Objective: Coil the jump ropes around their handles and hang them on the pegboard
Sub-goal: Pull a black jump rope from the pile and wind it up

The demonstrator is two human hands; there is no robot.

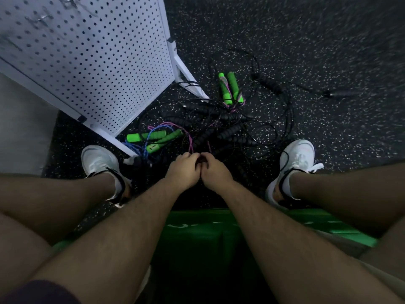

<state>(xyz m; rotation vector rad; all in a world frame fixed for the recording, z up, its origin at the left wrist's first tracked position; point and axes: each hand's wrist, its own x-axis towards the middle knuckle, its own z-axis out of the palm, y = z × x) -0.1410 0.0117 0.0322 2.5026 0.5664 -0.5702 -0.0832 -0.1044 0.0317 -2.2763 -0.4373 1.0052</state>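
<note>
Two arms are reaching down from the green bench (197, 233) to the floor. On the left the pegboard (87, 62) is standing close, waiting for ropes. The left hand (184, 170) is pinching a pink cord (190, 143), likely to start coiling it. The right hand (215, 170) is curling up against it; I cannot tell what it is holding. The jump ropes (230, 118) are lying tangled just past both hands
</note>
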